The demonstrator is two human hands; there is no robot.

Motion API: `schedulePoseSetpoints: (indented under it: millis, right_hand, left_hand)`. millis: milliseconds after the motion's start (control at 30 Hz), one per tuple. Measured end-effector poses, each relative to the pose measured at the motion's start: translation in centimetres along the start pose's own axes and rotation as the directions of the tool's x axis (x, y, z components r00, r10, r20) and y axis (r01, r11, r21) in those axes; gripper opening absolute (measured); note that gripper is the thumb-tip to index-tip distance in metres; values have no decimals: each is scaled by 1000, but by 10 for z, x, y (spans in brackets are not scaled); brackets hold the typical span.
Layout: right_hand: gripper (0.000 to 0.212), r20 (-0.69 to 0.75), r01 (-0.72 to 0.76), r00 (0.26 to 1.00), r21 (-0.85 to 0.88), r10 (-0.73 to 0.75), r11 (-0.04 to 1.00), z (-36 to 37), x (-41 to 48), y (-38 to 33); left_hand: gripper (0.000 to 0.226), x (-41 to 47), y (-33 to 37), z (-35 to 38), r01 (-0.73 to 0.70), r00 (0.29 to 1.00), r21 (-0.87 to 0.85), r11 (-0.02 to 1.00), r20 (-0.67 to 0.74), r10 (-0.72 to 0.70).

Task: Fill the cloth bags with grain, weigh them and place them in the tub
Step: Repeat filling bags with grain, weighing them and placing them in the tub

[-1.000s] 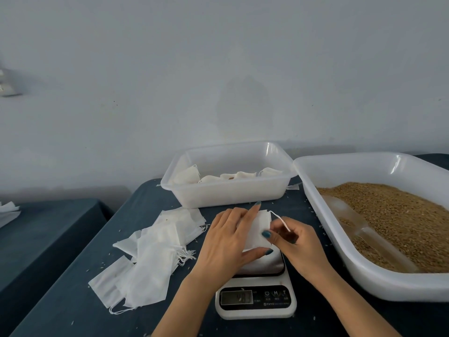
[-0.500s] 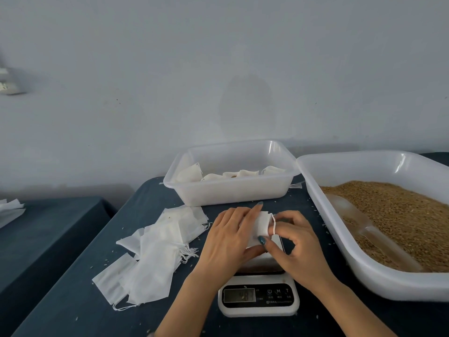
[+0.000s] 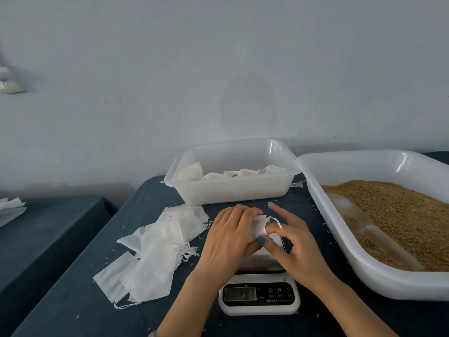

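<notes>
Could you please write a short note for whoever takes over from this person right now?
Left hand grips the cloth bag above the scale; right hand pinches its drawstring end.
Done: several filled bags lie in the tub behind.
Empty bags are piled left of the scale; grain and scoop sit in the right tray.
Left: close, weigh, tub this bag, then the pile.

Lighting: soft, even, cool — weak shadows under the fingers [image 3: 232, 216]. Glare: streaks on tub [image 3: 274, 145] beyond them, grain tray [image 3: 402, 161] to their right. Edges bowed; scale display [image 3: 240, 293] blurred.
</notes>
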State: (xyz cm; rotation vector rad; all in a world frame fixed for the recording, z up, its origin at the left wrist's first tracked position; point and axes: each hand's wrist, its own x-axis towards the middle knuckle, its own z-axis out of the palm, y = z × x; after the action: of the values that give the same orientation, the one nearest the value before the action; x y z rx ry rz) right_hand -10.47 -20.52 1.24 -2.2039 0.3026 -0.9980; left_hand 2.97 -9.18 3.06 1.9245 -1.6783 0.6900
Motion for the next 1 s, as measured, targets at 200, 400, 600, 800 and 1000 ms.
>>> schedulePoseSetpoints:
  millis: [200, 400, 600, 800, 1000]
  right_hand:
    - [12, -32, 76, 997, -16, -77, 997, 1, 1, -2]
    - [15, -53, 123, 991, -53, -126, 991, -1, 2, 0]
    - [23, -92, 159, 982, -58, -164, 986, -3, 3, -4]
    - [24, -206, 147, 968, -1, -144, 989, -10, 4, -20]
    - [33, -185, 91, 958, -534, -221, 841, -49, 43, -55]
  left_hand:
    - [46, -1, -2, -1, 0, 999, 50, 999, 43, -2]
    - [41, -1, -1, -3, 80, 993, 32, 996, 80, -82]
    - [40, -1, -3, -5, 128, 986, -15, 992, 106, -126]
    - [38, -2, -7, -2, 177, 983, -76, 981, 69, -172]
    - [39, -5, -10, 0, 223, 974, -100, 970, 64, -218]
